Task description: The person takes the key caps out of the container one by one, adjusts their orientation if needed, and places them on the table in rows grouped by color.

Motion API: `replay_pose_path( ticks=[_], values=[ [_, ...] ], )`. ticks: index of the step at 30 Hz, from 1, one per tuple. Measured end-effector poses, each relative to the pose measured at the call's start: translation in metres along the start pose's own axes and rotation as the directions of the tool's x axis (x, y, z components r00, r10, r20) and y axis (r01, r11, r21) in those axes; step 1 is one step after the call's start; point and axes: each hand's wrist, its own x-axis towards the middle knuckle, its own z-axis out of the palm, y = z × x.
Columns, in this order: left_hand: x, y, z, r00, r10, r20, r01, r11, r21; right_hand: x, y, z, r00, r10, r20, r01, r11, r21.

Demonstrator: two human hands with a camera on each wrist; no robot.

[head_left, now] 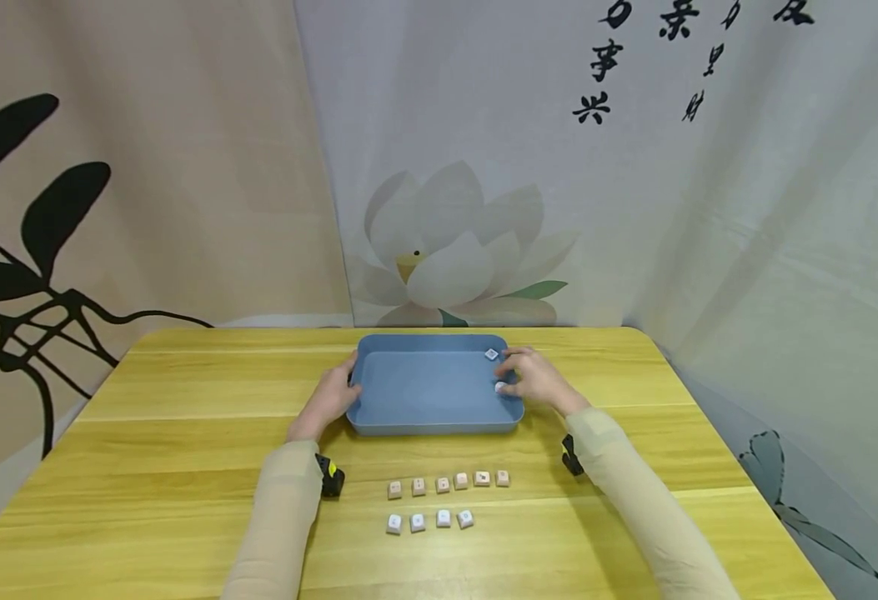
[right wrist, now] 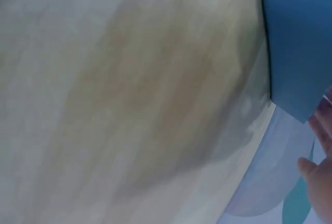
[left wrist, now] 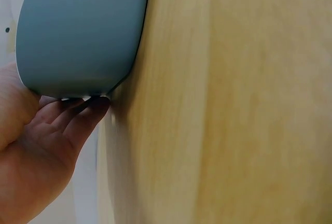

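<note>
A shallow blue-grey tray [head_left: 431, 429] lies across the table. My left hand [head_left: 331, 398] grips its left end, thumb over the rim. In the left wrist view, the fingers of my left hand [left wrist: 54, 138] bend against the tray's outer wall [left wrist: 83, 37]. My right hand [head_left: 534, 379] reaches over the tray's right end, fingers bent and spread from the thumb. One white keycap [head_left: 499, 387] shows right at its thumb tip, and another keycap [head_left: 491, 354] lies in the far right corner. In the right wrist view, part of my right hand [right wrist: 320, 175] appears beside the tray wall [right wrist: 298, 42].
Two rows of small keycaps lie on the wooden table [head_left: 183, 467] in front of the tray: several pinkish keycaps [head_left: 442, 484] behind, several white keycaps [head_left: 443, 518] nearer me. A printed curtain [head_left: 469, 125] hangs along the table's back edge.
</note>
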Motion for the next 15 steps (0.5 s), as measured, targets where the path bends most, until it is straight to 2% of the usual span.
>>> replay_pose_path(
  ticks=[6,11,15],
  values=[
    [-0.0004,0.0007,0.0013,1.0,0.005,-0.011,-0.005,1.0,-0.009,0.0033,-0.002,-0.0007,0.999,-0.018,0.035,0.021,0.996,-0.085],
    [-0.0001,0.0007,0.0012,1.0,0.005,-0.007,-0.005,1.0,-0.01,0.0028,-0.003,-0.0003,0.999,0.003,0.036,-0.001,0.998,-0.056],
    [0.0004,0.0,0.0005,1.0,0.01,-0.009,-0.01,1.0,-0.006,0.0004,-0.0025,0.0006,0.999,-0.042,-0.003,0.042,0.999,-0.009]
  ],
)
